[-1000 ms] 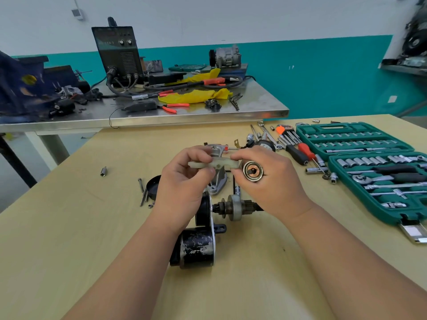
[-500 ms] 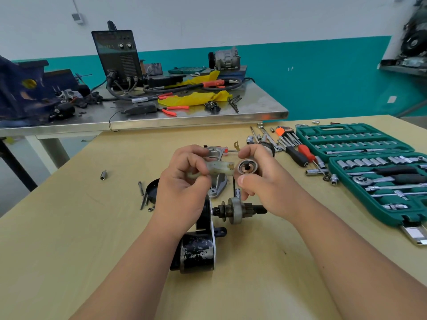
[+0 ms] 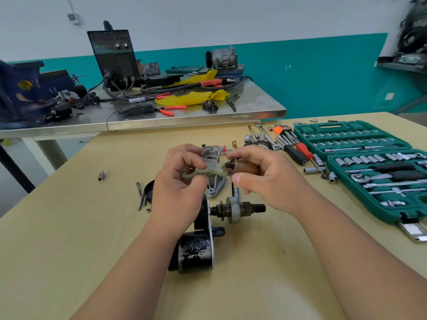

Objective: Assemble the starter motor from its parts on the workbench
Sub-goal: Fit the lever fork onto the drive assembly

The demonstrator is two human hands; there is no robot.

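Two hands meet above the wooden bench (image 3: 69, 239). The left hand (image 3: 179, 181) is closed around a pale plastic lever (image 3: 208, 170), and the right hand (image 3: 261, 176) is closed around a brown cylindrical plunger (image 3: 245, 168), the lever's end touching the plunger's flanged end. Below them on the bench lies the black motor body (image 3: 196, 252) with its geared shaft (image 3: 235, 210) pointing right. A silver housing (image 3: 213, 172) lies behind the hands, and an open green socket set (image 3: 360, 162) sits at the right.

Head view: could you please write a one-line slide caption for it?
Left hand mates pale plastic lever to brown solenoid plunger in right hand above motor body.
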